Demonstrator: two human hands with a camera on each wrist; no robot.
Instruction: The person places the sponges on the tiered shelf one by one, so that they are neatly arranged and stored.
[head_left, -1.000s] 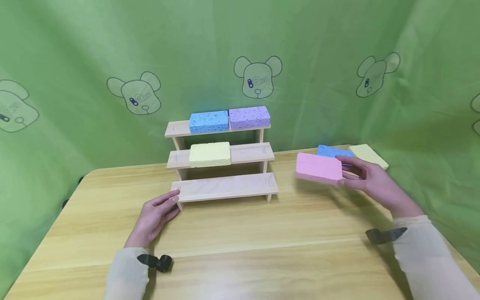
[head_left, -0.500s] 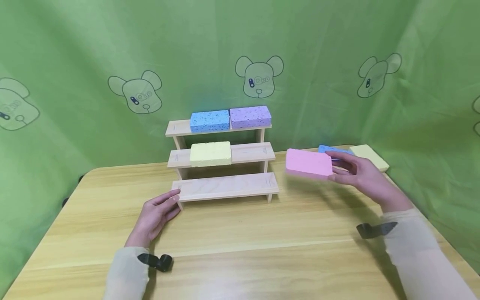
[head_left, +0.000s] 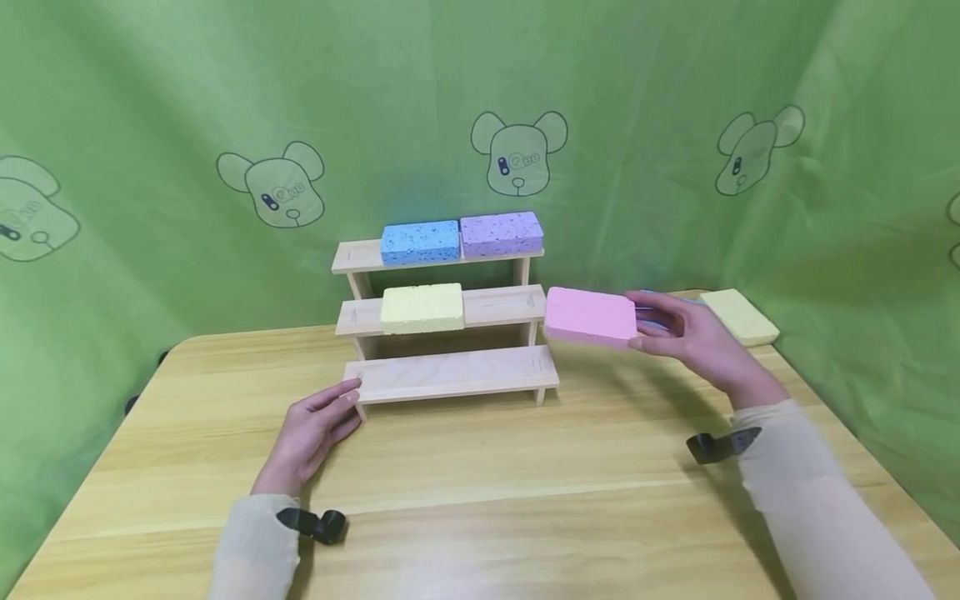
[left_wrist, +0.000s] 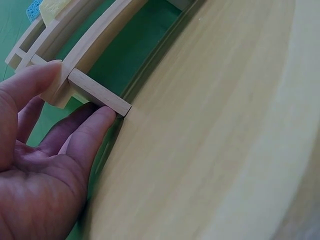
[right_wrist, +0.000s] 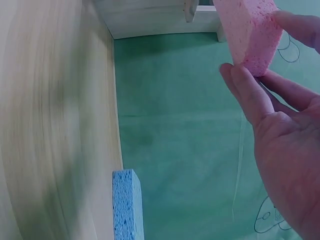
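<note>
the right hand [head_left: 693,337] pinches a pink sponge [head_left: 590,315] just right of the 3-tier wooden rack [head_left: 450,377]. the left hand [head_left: 307,433] grips the rack's lower left corner.

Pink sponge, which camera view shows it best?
The head view: the pink sponge shows almost whole there, with the right hand holding one end. The right wrist view shows it close up but cut off by the top edge; the left wrist view doesn't show it.
</note>
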